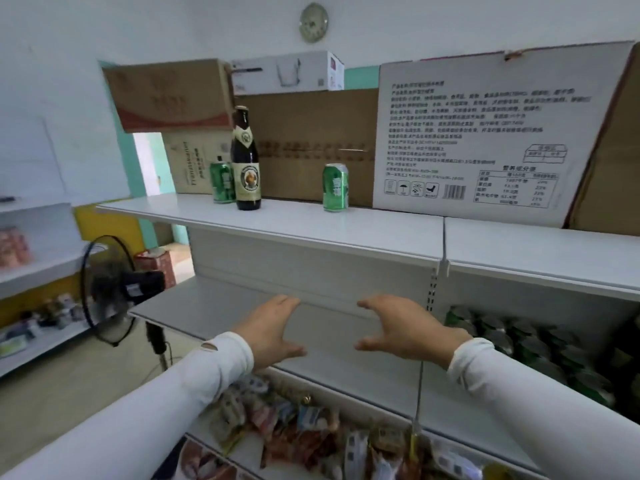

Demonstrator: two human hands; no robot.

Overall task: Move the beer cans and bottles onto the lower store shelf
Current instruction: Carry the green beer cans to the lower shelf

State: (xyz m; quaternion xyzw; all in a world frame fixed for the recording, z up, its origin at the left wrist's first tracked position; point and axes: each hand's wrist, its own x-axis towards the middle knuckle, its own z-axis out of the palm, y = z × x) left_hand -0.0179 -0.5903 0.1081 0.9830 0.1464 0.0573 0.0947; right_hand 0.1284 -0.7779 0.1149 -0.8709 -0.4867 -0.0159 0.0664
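Hands in white sleeves hover over a bare grey lower shelf [214,308] in a small shop, palms turned toward each other. The left hand [270,332] and the right hand [403,329] hold nothing, fingers loosely spread and slightly bent, with an open gap between them; neither touches the shelf board that can be made out.

On the upper shelf [311,225], well above the hands, stand the drinks. A dark brown beer bottle [246,161] with a cream and gold label stands upright near the front edge on the left side. Just beside it, partly behind its left flank, is a green beer can [221,181]. A second green can [335,187] stands upright farther right, apart from the bottle, in front of a brown carton [311,143]. To the right of that can leans a large white cardboard panel [485,133] printed with text and a barcode.

Stacked boxes sit behind the bottle, and a round clock [313,22] hangs on the wall above. A black standing fan [110,289] is at the left of the shelving. Packaged snacks [294,427] fill the shelf below the hands, and green bottles [519,344] crowd the bay at right.
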